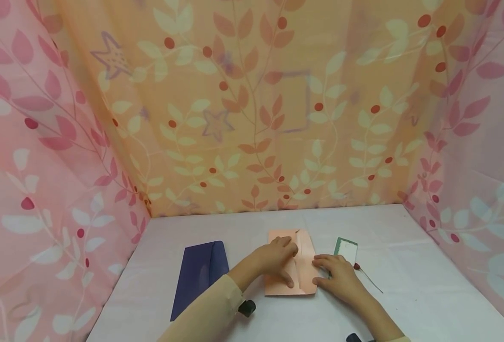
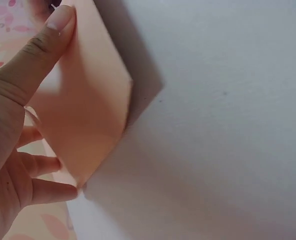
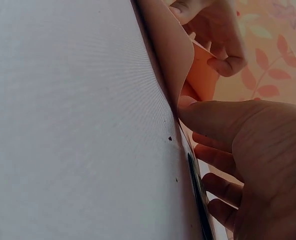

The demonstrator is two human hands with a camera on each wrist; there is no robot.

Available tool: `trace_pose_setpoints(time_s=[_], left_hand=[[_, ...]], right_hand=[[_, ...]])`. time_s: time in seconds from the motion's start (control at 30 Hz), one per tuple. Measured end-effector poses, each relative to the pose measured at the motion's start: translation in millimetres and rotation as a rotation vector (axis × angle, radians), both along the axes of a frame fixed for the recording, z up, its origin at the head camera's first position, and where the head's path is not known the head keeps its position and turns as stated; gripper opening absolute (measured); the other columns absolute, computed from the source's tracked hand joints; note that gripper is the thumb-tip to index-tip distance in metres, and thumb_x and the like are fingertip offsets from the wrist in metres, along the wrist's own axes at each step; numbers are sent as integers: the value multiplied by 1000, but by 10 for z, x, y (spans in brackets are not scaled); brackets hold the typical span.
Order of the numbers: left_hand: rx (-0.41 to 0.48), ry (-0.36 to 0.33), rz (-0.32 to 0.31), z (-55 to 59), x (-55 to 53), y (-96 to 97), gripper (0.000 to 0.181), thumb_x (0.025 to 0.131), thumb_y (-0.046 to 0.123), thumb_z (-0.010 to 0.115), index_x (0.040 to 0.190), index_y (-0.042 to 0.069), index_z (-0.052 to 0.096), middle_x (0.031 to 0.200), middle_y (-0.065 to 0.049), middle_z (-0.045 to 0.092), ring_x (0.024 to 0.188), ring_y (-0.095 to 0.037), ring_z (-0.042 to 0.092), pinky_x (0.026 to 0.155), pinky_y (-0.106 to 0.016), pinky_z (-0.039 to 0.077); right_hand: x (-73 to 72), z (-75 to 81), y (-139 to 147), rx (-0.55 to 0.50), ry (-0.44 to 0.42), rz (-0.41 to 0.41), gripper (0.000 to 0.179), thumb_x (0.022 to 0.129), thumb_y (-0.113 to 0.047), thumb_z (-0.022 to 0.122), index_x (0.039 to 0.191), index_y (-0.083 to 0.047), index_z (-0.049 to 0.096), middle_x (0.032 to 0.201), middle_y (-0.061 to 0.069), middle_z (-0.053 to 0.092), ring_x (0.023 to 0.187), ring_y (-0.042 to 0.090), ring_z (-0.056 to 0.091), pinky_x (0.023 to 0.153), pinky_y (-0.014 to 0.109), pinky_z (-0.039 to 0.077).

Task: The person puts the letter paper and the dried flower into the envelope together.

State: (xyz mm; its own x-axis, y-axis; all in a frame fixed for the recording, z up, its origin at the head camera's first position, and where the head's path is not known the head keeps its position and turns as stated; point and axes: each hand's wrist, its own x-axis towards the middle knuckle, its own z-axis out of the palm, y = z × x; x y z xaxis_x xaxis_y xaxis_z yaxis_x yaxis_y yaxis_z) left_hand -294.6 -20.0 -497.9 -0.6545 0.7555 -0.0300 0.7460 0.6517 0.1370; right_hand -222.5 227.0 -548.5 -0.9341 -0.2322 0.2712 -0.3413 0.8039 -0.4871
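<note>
While the peach envelope lies mid-table in the head view, beneath the left hand and against the right hand, a green-rimmed card and red flower crowd the latter; the left sleeve overlaps a navy envelope. Bare table runs right. Left wrist: thumb and fingers spread wide on the envelope, its edge raised over bare table. Right wrist: thumb at the envelope's edge, fingers loosely apart, open table alongside.

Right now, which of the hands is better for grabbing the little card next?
Probably the right hand: it's beside the little card. The left hand is farther off, over the peach envelope.
</note>
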Motion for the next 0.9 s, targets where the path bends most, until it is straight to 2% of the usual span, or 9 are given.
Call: trace_pose_setpoints(time_s=[0.2,0.33,0.47,0.67,0.9], left_hand=[[66,7,-9,-69,-16,-28,80,60,70,85,113,25,46,118,6,43,110,-12,46,74,-24,48],[117,-23,24,-121,-26,-54,81,60,70,86,115,25,48,138,1,46,123,-14,48,85,-27,52],[165,-85,68,-157,-26,-89,82,61,70,86,119,25,48,157,-3,39,133,-16,48,98,-32,52],[203,-147,83,-164,-37,-117,84,63,69,84,125,23,48,161,-2,35,136,-18,48,107,-35,48],[204,-165,85,-150,-52,-92,86,63,67,85,127,22,50,161,-3,35,137,-20,48,108,-37,48]], right_hand=[[-3,-2,5,26,6,9,48,81,-41,85,121,-15,74,135,-2,66,118,24,55,95,52,41],[-4,-15,9,34,11,12,47,81,-41,84,119,-16,74,135,-2,66,118,24,55,95,52,42],[-3,-22,8,35,17,18,47,82,-41,84,119,-15,75,135,-2,66,119,26,55,96,53,42],[4,-19,-1,27,23,29,48,83,-41,83,121,-14,74,136,-1,66,121,27,55,96,54,41],[22,34,-6,28,20,31,46,82,-36,85,121,-13,73,135,1,66,124,29,55,98,57,40]])
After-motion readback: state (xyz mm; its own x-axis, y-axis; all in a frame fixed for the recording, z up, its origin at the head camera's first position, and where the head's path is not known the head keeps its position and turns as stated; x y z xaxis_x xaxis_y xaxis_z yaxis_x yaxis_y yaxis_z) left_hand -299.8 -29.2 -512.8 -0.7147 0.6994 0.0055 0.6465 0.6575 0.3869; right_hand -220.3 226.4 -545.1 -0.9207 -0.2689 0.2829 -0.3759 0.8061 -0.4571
